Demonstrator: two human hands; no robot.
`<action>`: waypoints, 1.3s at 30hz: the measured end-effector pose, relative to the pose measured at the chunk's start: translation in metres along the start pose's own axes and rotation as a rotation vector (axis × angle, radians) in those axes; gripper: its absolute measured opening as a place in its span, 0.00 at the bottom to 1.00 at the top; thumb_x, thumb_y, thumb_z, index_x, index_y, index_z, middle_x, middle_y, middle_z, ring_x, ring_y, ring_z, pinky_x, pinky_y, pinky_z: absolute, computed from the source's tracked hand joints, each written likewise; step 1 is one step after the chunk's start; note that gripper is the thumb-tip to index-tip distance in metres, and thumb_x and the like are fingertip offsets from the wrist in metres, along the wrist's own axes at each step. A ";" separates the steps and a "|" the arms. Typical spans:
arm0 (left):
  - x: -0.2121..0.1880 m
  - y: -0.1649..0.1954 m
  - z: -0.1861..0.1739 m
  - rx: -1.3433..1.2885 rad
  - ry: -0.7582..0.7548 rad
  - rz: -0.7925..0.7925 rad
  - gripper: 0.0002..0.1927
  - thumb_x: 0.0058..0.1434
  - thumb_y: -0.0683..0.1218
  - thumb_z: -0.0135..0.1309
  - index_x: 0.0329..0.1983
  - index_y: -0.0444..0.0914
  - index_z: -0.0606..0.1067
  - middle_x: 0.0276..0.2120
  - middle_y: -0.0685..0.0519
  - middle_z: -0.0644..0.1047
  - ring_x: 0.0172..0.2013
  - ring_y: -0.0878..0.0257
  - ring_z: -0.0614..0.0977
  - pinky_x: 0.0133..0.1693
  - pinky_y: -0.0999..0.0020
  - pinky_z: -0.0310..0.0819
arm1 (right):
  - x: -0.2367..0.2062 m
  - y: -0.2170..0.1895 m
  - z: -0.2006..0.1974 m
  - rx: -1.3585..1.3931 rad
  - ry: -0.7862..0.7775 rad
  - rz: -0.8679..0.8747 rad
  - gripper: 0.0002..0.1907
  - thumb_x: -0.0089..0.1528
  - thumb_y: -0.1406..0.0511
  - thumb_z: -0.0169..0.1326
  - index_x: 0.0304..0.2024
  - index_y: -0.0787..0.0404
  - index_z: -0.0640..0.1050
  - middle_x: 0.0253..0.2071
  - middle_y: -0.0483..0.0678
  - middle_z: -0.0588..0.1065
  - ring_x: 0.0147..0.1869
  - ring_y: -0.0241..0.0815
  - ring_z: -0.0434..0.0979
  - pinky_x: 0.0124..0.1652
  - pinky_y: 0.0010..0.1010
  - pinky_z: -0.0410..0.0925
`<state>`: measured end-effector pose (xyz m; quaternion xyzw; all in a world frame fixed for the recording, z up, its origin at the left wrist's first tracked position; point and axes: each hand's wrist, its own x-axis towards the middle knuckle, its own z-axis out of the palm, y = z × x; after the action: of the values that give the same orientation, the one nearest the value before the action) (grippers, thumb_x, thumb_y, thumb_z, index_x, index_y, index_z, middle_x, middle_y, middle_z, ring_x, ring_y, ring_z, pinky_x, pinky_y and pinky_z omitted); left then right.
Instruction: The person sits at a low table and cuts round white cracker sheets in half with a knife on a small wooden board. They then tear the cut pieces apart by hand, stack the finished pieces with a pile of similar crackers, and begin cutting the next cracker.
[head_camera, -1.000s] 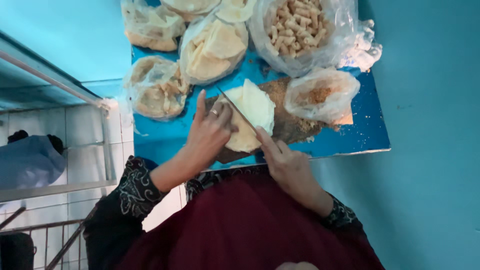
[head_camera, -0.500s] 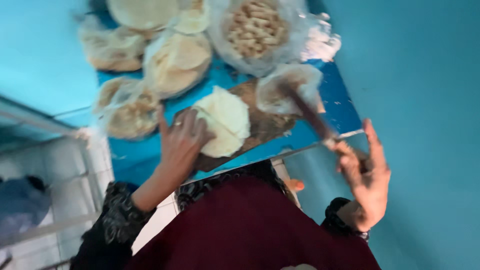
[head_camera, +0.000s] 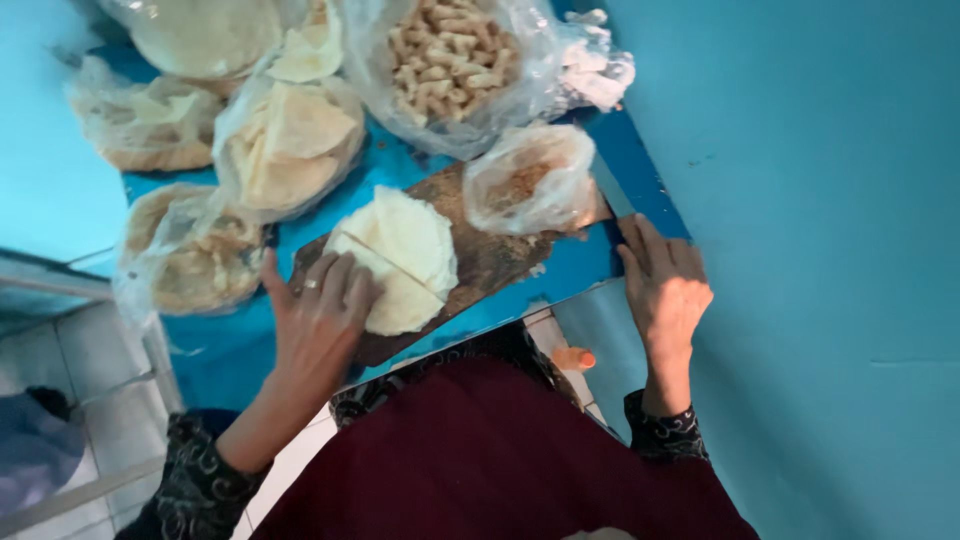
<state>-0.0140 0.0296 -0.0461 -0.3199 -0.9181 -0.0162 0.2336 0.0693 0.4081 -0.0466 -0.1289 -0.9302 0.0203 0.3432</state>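
The left hand (head_camera: 318, 318) lies flat, fingers spread, on the cut stack of flatbreads (head_camera: 398, 258) on a brown board (head_camera: 490, 258). The right hand (head_camera: 664, 288) rests open on the blue table (head_camera: 575, 265) edge, grip released. Clear bags (head_camera: 290, 145) around hold flatbreads; one bag (head_camera: 450, 60) holds short pale sticks.

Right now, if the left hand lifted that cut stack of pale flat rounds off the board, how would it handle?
The stack of flat rounds looks thin and layered, probably floppy and light. Already cut through, its halves would likely separate. The left hand rests flat on it.

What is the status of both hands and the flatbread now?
Left hand flat on cut flatbread stack. Right hand open at table edge. Small bag beside board.
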 end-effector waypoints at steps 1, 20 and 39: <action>-0.001 0.000 0.001 -0.002 -0.003 -0.010 0.14 0.69 0.50 0.56 0.53 0.38 0.74 0.52 0.49 0.78 0.56 0.55 0.80 0.67 0.28 0.47 | 0.001 -0.001 0.002 -0.008 0.001 -0.012 0.23 0.59 0.61 0.71 0.57 0.51 0.83 0.41 0.48 0.76 0.46 0.51 0.76 0.41 0.40 0.72; 0.012 -0.032 -0.019 -0.213 -0.039 -0.028 0.11 0.60 0.42 0.57 0.46 0.44 0.77 0.56 0.50 0.75 0.58 0.56 0.78 0.65 0.29 0.48 | 0.010 0.007 0.000 0.193 -0.075 -0.052 0.25 0.61 0.62 0.72 0.59 0.58 0.81 0.46 0.46 0.77 0.50 0.48 0.77 0.51 0.41 0.71; -0.008 0.011 -0.021 -0.404 0.104 -0.047 0.13 0.61 0.51 0.61 0.38 0.36 0.77 0.55 0.45 0.74 0.58 0.51 0.74 0.62 0.26 0.50 | 0.044 -0.169 0.003 0.624 -0.372 -0.611 0.06 0.58 0.68 0.62 0.38 0.59 0.80 0.37 0.46 0.76 0.44 0.48 0.78 0.42 0.40 0.71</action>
<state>0.0072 0.0302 -0.0319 -0.3374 -0.8901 -0.2221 0.2111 -0.0033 0.2561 0.0000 0.2657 -0.9207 0.2194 0.1832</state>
